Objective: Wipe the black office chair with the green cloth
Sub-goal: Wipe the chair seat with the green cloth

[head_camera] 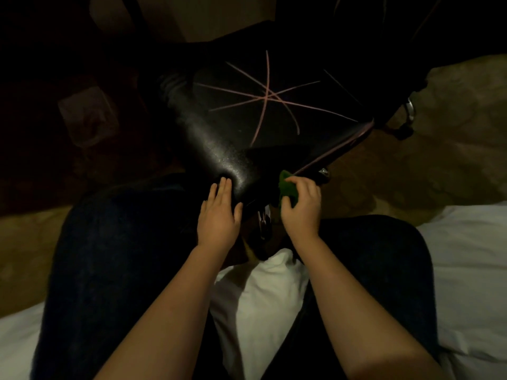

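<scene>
My left hand (219, 212) lies flat, fingers straight, on the black office chair (219, 149). My right hand (301, 207) clutches the green cloth (286, 186) against its edge.

Left hand (219, 218) flat, fingers (223, 186) straight, right hand (301, 208) gripping green cloth (286, 189)

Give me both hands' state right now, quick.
Left hand: open, straight fingers resting on the black office chair.
Right hand: closed, gripping the green cloth at the chair's edge.
</scene>
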The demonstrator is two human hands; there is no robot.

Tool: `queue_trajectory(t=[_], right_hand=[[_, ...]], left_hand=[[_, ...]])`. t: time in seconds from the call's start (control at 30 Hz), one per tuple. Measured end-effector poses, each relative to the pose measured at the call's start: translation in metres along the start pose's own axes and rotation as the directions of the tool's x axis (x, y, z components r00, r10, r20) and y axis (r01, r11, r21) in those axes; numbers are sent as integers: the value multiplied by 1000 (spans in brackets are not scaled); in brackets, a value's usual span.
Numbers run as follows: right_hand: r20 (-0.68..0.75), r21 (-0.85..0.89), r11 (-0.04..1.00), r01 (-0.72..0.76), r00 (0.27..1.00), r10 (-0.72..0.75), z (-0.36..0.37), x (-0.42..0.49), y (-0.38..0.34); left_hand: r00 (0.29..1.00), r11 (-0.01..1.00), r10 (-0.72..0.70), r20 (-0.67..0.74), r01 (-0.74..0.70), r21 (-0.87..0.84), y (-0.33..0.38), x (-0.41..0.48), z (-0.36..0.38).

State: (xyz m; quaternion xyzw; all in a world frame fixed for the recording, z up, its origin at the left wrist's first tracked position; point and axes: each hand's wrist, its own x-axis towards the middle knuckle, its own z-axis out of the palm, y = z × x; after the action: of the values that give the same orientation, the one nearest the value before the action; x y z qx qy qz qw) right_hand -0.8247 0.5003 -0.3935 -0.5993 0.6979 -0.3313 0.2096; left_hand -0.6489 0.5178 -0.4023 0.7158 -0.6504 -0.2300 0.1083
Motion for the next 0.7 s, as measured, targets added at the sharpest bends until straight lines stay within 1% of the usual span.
queue_trajectory(t=[0.1,0.17,0.23,0.33,0.43,0.47,0.6,0.7], right_hand=[[97,-2,996,93,991,-92,10,-13,-11],[72,-3,994,112,991,-112,16,-18,-13],[36,-14,993,116,993,-115,19,-17,-14],[47,-58,992,114,993,-112,22,-16,-14],[40,4,999,47,998,-47,24,-17,-19],[44,16,999,46,998,-46,25,-18,-21],[114,-16,982,187,976,-184,29,-26,-23],[139,-64,967,246,962,-236,34,-30,-23]], left_hand=[[1000,1000,3,4,-3,2,0,0,-1],[1000,1000,2,3,-2,-24,0,1,-1],[1000,998,-2,-2,2,-59,1,1,0],[1000,995,-6,-6,6,-95,1,1,2],[999,993,-34,-2,34,-113,3,2,2],[999,993,-47,-1,46,-111,4,2,3],[997,992,-81,-16,80,-95,6,2,2],[996,993,-90,-20,88,-81,4,3,-1]])
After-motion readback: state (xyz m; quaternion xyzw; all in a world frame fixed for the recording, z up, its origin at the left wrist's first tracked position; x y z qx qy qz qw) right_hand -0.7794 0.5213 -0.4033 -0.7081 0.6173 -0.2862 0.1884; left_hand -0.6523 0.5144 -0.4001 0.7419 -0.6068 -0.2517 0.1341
